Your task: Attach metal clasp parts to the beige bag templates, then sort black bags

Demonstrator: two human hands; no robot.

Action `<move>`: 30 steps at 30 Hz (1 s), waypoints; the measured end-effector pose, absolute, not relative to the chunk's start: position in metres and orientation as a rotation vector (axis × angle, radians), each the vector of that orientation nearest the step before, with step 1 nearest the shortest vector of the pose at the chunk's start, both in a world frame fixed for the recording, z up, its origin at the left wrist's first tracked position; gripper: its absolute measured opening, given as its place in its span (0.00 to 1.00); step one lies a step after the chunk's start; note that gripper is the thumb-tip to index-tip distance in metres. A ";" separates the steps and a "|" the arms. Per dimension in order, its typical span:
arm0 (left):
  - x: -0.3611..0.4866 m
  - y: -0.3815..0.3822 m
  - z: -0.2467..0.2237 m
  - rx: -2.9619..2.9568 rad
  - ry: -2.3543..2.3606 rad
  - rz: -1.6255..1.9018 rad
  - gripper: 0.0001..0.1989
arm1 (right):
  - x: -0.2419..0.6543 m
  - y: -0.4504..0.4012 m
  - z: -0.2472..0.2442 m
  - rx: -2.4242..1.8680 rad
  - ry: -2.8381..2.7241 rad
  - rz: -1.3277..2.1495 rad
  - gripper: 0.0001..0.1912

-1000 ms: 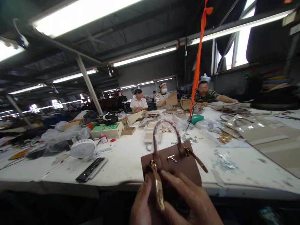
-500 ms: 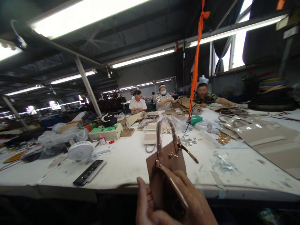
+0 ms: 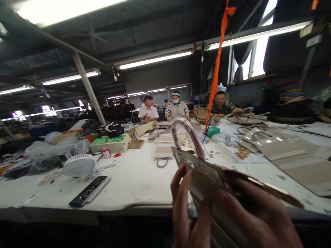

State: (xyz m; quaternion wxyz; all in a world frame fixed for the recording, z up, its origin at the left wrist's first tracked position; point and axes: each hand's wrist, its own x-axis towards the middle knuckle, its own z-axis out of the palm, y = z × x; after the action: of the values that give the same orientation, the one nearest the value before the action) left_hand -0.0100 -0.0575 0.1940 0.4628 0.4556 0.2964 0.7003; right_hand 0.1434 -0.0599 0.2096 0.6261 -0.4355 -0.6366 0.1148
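Observation:
A taupe handbag piece (image 3: pixel 200 174) is held up in front of me, tilted, with its greyish inner side towards me. Its handle (image 3: pixel 198 143), wrapped in clear plastic, arches above the top edge. My left hand (image 3: pixel 187 210) grips the left side, fingers and thumb closed on the panel. Closed round the right side is my right hand (image 3: pixel 258 213). A strap with a gold-coloured edge (image 3: pixel 274 189) sticks out to the right above that hand. The lower part of the bag piece is hidden by my hands.
On the white table (image 3: pixel 134 184) lie a dark tray of small hardware (image 3: pixel 88 191), a white fan (image 3: pixel 79 166) and a green-topped machine (image 3: pixel 111 143). Flat bag panels (image 3: pixel 292 155) and gold hardware (image 3: pixel 242 152) lie right. An orange strip (image 3: pixel 217 65) hangs down. Several people sit across the table.
The bag piece has turned from its brown outer side to its greyish inner side and shifted right. Both hands moved right with it, the left now higher on its edge.

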 end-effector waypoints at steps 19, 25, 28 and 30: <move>-0.074 -0.006 0.040 0.711 0.617 0.866 0.30 | 0.195 0.072 0.151 -1.214 -2.008 1.697 0.21; -0.064 -0.007 -0.008 0.557 0.799 0.880 0.30 | 0.179 0.120 0.103 -1.238 -2.072 1.793 0.20; -0.060 -0.001 -0.018 0.493 0.873 0.936 0.29 | 0.171 0.140 0.085 -1.244 -2.158 1.753 0.22; -0.056 0.004 -0.022 0.457 0.928 0.978 0.29 | 0.167 0.153 0.073 -1.280 -2.207 1.704 0.23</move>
State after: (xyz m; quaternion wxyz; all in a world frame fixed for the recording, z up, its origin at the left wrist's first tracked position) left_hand -0.0558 0.0043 -0.0220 0.7572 0.2098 0.4258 0.4487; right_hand 0.1672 0.1526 0.0735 0.0367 -0.4167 -0.7189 0.5552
